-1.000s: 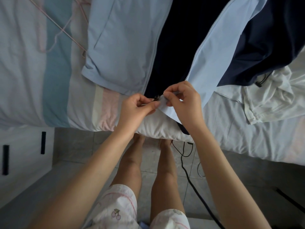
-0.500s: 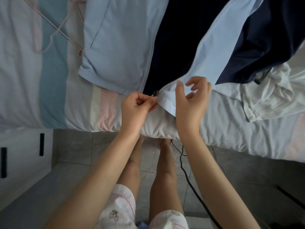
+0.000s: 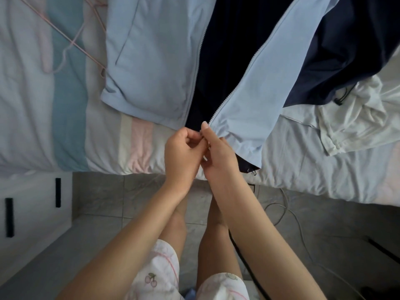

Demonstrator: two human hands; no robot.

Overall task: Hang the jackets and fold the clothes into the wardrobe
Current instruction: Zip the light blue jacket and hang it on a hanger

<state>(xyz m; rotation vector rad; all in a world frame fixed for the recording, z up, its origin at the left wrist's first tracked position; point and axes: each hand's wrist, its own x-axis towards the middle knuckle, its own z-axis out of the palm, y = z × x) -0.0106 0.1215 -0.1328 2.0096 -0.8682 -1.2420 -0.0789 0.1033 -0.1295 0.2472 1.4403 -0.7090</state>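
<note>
A light blue zip jacket (image 3: 149, 61) with a dark navy lining lies open on the bed (image 3: 32, 118), its hem toward me. My left hand (image 3: 181, 152) and my right hand (image 3: 218, 152) meet at the bottom of the zip, fingers curled and pinching the two zipper ends at the hem. The right front panel (image 3: 255, 105) is pulled in toward the left one. The zipper pull itself is hidden between my fingers. A pink wire hanger (image 3: 71, 40) lies on the bed to the left of the jacket.
A dark navy garment (image 3: 346, 50) lies under the jacket at the right, and a crumpled white garment (image 3: 357, 118) beside it. A white cabinet with black handles (image 3: 57, 192) stands at the left. Cables (image 3: 287, 213) trail across the tiled floor near my legs.
My right hand let go of the lifted right panel, dropped down and came in to meet my left hand at the zip's bottom. The right panel now lies flatter.
</note>
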